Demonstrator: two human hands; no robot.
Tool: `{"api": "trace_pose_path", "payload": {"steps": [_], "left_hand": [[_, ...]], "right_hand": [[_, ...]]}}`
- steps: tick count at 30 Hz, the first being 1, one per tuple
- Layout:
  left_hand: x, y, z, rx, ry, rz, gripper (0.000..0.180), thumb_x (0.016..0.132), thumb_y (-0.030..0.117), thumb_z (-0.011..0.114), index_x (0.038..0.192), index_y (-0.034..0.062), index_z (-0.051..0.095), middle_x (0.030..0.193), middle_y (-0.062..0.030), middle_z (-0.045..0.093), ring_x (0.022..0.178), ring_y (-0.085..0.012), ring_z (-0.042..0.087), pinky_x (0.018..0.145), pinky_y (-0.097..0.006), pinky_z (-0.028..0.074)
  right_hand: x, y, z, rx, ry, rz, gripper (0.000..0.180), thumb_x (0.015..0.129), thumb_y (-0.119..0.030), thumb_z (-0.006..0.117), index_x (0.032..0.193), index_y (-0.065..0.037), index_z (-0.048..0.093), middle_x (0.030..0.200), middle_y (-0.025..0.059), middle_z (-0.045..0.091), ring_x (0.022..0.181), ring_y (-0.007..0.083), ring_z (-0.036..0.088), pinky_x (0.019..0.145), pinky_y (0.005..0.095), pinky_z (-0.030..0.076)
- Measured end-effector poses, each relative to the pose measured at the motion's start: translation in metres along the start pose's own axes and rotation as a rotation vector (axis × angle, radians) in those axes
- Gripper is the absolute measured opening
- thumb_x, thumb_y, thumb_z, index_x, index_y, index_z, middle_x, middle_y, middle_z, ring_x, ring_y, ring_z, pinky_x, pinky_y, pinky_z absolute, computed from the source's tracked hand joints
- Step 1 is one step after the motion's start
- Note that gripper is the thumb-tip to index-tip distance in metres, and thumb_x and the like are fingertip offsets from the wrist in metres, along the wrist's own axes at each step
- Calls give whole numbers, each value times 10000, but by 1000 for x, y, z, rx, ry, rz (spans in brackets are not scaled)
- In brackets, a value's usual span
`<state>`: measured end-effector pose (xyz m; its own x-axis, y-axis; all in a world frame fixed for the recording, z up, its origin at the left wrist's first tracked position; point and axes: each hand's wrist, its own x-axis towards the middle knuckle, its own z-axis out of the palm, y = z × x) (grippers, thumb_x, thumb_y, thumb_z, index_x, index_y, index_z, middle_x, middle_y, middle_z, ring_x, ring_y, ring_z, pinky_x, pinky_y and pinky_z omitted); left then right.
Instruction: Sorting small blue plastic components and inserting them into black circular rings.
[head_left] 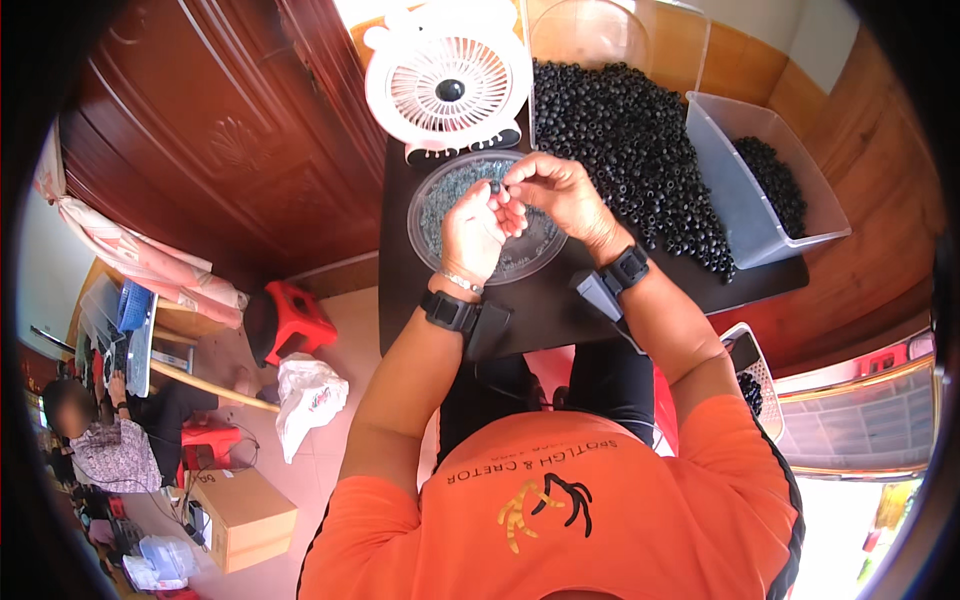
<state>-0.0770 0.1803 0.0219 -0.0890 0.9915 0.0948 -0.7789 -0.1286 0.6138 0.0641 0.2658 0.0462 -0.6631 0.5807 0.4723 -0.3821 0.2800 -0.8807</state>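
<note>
Both my hands meet over a round clear tub (425, 222) of small translucent bluish pieces on the dark table. In my left hand (475, 235), palm up with curled fingers, a small black part (495, 187) sits at the thumb and fingertips. It resembles the ring-shaped black pieces heaped nearby. My right hand (560, 195) comes in from the right, thumb and forefinger pinched close to that part; whatever they pinch is too small to make out. Right of the hands, a large heap of black ring-shaped pieces (635, 150) spreads over the tabletop.
A white fan (450, 90) stands behind the tub. At the right, a clear bin (730, 190) holds more black pieces. Below the table's right side is a white basket (765, 385). A red stool (300, 320) and white bag (308, 400) are on the left floor; another person (115, 450) sits beyond.
</note>
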Motion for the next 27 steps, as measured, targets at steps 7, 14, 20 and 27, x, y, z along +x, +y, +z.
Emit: {"api": "trace_pose_path", "payload": {"steps": [7, 14, 20, 27], "left_hand": [[1, 5, -1, 13, 11, -18, 293, 957, 297, 456, 859, 38, 550, 738, -134, 612, 646, -239, 591, 604, -331, 468], [5, 3, -10, 79, -56, -24, 200, 922, 280, 481, 894, 90, 535, 804, -101, 596, 709, -239, 579, 633, -330, 452], [5, -1, -5, 69, -45, -21, 218, 941, 270, 463, 891, 71, 535, 792, -113, 604, 675, -226, 585, 614, -317, 459], [4, -3, 2, 183, -37, -11, 254, 965, 259, 433, 898, 38, 538, 800, -140, 622, 659, -224, 603, 602, -304, 474]], "right_hand": [[4, 3, -2, 206, -11, 99, 128, 859, 59, 623, 979, 28, 651, 904, 90, 681, 754, 133, 642, 736, 269, 532], [4, 2, -11, 165, -27, 317, 188, 856, -23, 666, 1031, 43, 642, 929, 93, 687, 822, 134, 633, 778, 280, 509], [4, -7, -15, 25, -79, 324, 190, 871, -76, 674, 1020, 37, 646, 927, 68, 681, 828, 110, 619, 776, 247, 495], [4, -13, -16, 89, 26, 233, 176, 893, -65, 647, 1044, 22, 633, 894, 35, 651, 790, 93, 582, 766, 247, 494]]}}
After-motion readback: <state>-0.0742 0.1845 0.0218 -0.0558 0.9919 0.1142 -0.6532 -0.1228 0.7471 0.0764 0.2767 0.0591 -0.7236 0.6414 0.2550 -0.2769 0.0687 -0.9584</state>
